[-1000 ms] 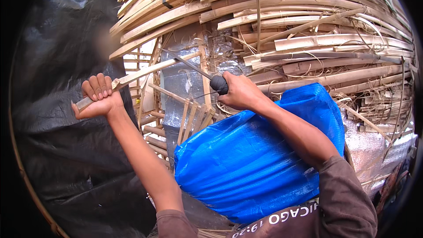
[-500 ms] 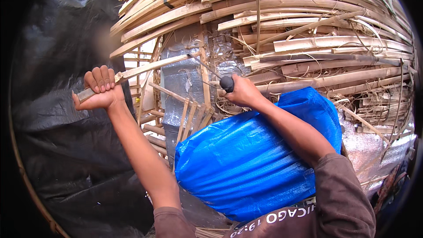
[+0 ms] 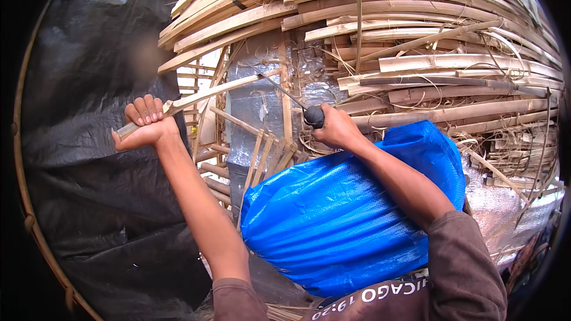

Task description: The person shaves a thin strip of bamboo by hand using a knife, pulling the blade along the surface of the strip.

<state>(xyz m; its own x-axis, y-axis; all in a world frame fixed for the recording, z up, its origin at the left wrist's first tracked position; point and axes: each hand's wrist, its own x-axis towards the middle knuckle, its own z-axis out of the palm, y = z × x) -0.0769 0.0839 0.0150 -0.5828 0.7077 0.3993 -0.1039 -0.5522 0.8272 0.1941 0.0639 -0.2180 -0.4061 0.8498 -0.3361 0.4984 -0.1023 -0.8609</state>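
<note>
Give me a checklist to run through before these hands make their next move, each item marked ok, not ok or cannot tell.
1. Left hand gripping the pale strip: ok, fingers curled over it near its near end.
2. Right hand on the tool's dark handle: ok, closed around it.
3. Left fingers clear of the thin blade: ok, the blade is over by the strip's far end.
4. Blue sheet spread in front of the torso: ok, below the tool.
5. Blade touching the strip: cannot tell, they cross in this view.
6. Blade edge sharp: cannot tell, too small to judge.
</note>
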